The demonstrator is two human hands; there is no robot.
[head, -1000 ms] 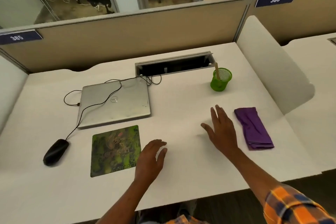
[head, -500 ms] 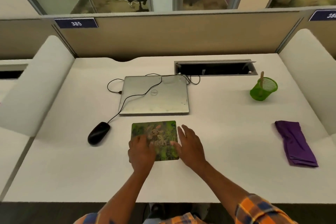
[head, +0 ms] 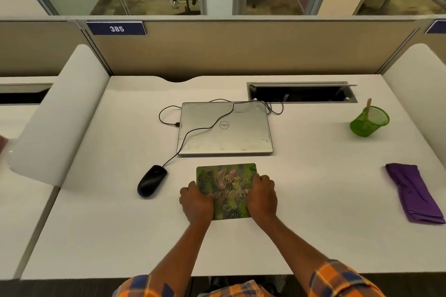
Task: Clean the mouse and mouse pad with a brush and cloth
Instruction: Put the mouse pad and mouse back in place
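A green patterned mouse pad (head: 226, 181) lies flat on the white desk (head: 313, 224), in front of a closed laptop. My left hand (head: 196, 202) grips its left edge and my right hand (head: 261, 196) grips its right edge, fingers curled over the pad. A black wired mouse (head: 151, 180) sits on the desk to the pad's left, untouched. A folded purple cloth (head: 414, 191) lies far right. A wooden brush handle (head: 368, 106) sticks out of a green mesh cup (head: 369, 124) at the back right; its bristles are hidden.
The silver laptop (head: 225, 128) has the mouse cable draped across its lid. A cable tray opening (head: 301, 93) is cut into the desk behind it. White side dividers (head: 55, 116) and a beige back partition bound the desk.
Both hands moved onto the mouse pad and closed on its left and right edges. The view shifted left, bringing the pad to the centre.
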